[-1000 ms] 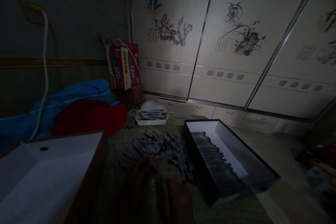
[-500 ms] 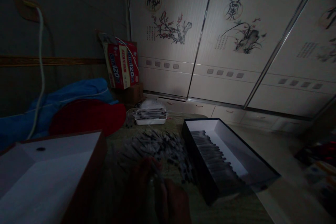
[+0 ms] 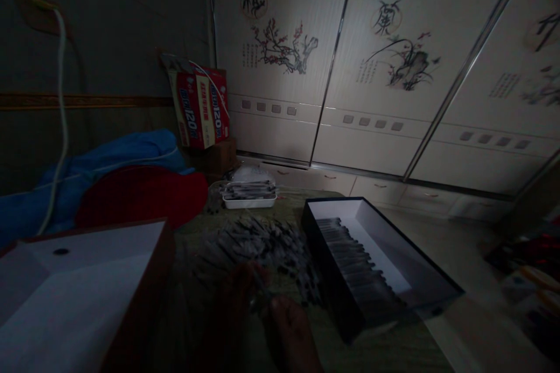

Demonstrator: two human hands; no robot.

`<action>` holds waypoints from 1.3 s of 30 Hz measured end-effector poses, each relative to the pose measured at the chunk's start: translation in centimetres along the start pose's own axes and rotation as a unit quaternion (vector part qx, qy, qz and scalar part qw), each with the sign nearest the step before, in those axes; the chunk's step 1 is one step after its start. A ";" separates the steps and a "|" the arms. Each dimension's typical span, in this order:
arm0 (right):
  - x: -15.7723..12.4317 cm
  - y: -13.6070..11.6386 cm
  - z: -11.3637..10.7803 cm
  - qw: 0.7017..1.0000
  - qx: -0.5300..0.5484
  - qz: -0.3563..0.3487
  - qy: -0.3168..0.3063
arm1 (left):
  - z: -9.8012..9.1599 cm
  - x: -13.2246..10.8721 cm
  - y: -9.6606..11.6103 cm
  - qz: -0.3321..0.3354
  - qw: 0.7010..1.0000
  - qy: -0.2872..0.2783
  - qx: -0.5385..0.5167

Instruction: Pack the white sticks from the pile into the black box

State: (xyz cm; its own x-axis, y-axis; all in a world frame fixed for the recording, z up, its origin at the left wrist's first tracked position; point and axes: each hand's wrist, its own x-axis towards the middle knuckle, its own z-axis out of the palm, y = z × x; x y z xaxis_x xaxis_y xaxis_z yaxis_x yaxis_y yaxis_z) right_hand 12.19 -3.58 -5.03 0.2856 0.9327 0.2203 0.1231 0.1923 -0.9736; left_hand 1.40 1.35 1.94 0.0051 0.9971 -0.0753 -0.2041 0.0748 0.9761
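Note:
A thin, pale pen [image 3: 261, 281] slants between my two hands at the near side of the table. My left hand [image 3: 236, 291] is closed, its fingertips pinching the pen's upper end. Around the lower end, my right hand [image 3: 291, 323] is closed with the thumb on top. Just beyond my hands lies a loose pile of clear pens with dark ends [image 3: 262, 242]. To the right, a dark-rimmed box [image 3: 413, 247] holds a row of similar pens [image 3: 354, 262] along its left side. The dim light hides finer detail of the fingers.
An open box with a white inside [image 3: 100, 280] stands at the left. Behind the pile is a white tray [image 3: 250, 203] of thin sticks. Red cloth [image 3: 144, 195], blue cloth [image 3: 118, 154] and a red carton [image 3: 203, 108] are at the back left. Sliding cabinet doors [image 3: 280, 134] stand behind.
My right hand has turned and drawn slightly down and right along the pen, baring more of it between the hands. My left hand stays nearly in place. The view shifts slightly.

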 end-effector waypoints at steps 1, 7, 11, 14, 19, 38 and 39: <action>0.0 -0.2 -0.3 0.999 -0.036 -0.015 0.024 | -0.1 0.0 0.0 0.007 1.000 0.003 0.004; 1.2 -4.8 -4.9 0.980 -0.142 -0.052 0.132 | -1.1 0.3 -0.8 0.073 0.994 0.053 0.061; 5.4 -8.6 -11.6 0.957 -0.248 -0.105 0.111 | -1.1 0.2 -1.5 0.106 0.986 0.077 0.103; 9.8 -8.8 -16.7 0.831 -0.535 -0.126 0.089 | -0.8 0.3 -2.5 0.111 0.983 0.070 0.128; 15.5 -6.7 -19.9 0.747 -0.660 -0.087 -0.007 | -0.8 0.5 -4.2 0.138 0.975 0.073 0.157; 19.6 -4.2 -18.7 0.711 -0.688 -0.088 -0.122 | -1.3 0.5 -3.7 0.170 0.958 0.099 0.208; 19.3 -5.0 -18.5 0.723 -0.677 -0.097 -0.096 | -1.3 0.5 -3.7 0.169 0.958 0.102 0.206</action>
State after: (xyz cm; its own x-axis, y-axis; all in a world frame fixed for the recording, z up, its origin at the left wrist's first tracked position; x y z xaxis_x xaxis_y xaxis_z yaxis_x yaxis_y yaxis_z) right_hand 34.67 7.80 5.23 0.0173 0.9786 0.2051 0.9981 -0.0291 0.0546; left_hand 0.91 1.56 -1.94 -0.1939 0.9453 0.2624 0.2447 -0.2124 0.9461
